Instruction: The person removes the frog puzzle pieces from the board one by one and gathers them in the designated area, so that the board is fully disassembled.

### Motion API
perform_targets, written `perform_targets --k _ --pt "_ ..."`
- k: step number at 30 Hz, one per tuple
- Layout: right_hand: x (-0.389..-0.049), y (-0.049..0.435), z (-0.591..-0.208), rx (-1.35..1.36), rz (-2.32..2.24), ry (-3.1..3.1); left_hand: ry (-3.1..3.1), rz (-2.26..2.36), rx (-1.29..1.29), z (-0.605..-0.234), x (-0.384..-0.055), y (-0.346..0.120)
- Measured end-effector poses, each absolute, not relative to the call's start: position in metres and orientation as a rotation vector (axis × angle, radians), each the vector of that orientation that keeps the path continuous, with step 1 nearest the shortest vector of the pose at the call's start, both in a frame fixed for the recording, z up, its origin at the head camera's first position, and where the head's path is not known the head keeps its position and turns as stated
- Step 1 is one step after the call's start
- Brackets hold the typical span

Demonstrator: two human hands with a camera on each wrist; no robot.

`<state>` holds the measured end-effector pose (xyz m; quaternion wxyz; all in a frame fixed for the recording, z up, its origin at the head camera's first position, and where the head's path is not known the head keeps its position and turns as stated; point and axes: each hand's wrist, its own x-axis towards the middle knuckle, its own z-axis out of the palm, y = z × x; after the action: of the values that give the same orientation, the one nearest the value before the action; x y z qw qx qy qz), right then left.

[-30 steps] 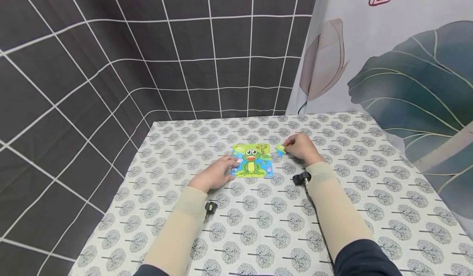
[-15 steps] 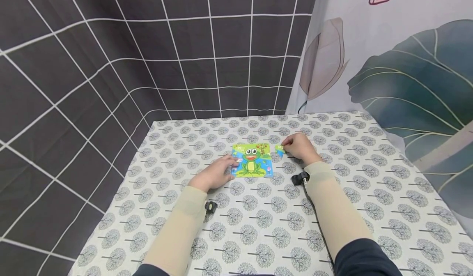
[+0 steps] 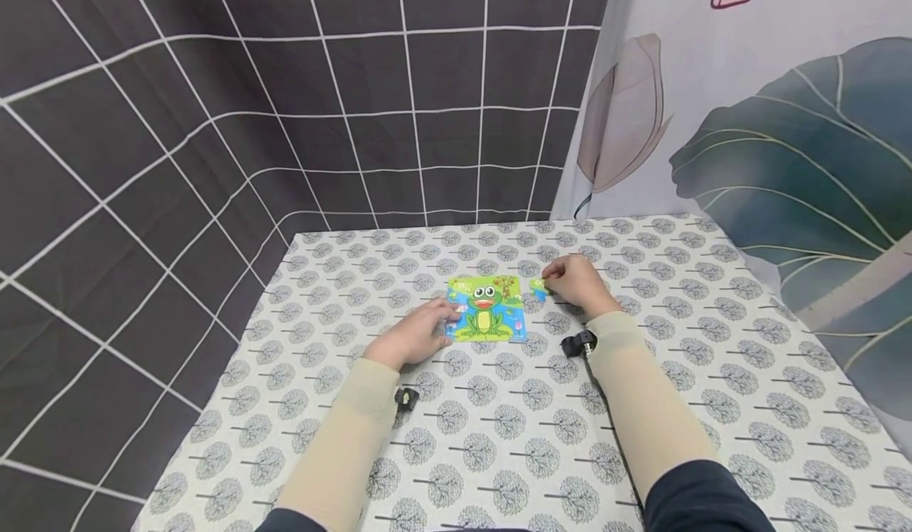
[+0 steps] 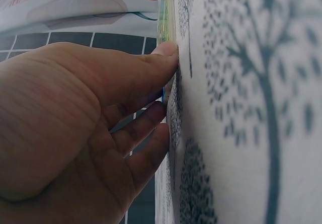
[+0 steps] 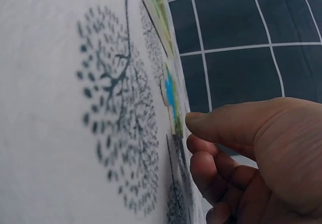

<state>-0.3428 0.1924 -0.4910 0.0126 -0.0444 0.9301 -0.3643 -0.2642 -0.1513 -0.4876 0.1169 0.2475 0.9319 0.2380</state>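
A square frog picture puzzle (image 3: pixel 486 322) lies flat on the patterned cloth in the head view, green and blue. My left hand (image 3: pixel 420 332) rests at its left side, fingertips over the edge and thumb by the near left corner. Just right of the puzzle is a small loose green-and-blue puzzle piece (image 3: pixel 537 288), apart from it by a narrow gap. The fingertips of my right hand (image 3: pixel 580 285) hold this piece by its right end, low over the cloth. From the right wrist, the puzzle piece (image 5: pixel 172 103) shows edge-on beside the thumb; the other fingers are curled behind.
A white tablecloth (image 3: pixel 499 429) with grey tree prints covers the table. Behind it hangs a dark curtain (image 3: pixel 370 144) with white grid lines. To the right is a white curtain (image 3: pixel 641 191) with large leaf prints. Each wrist wears a small black camera (image 3: pixel 580 344).
My right hand has shifted slightly left with the loose puzzle piece, narrowing the gap to the frog puzzle. The left hand and the frog puzzle have stayed in place.
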Motion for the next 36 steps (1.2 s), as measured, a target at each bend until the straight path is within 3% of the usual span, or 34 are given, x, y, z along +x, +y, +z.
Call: perform_targets --k 10,36 --pt "-0.341 0.186 -0.484 -0.123 -1.168 2.851 2.726 0.677 0.726 -0.485 -0.263 -0.15" --pt "-0.345 0.151 -0.473 -0.409 -1.116 2.783 2.722 0.693 0.734 -0.481 -0.26 -0.15"
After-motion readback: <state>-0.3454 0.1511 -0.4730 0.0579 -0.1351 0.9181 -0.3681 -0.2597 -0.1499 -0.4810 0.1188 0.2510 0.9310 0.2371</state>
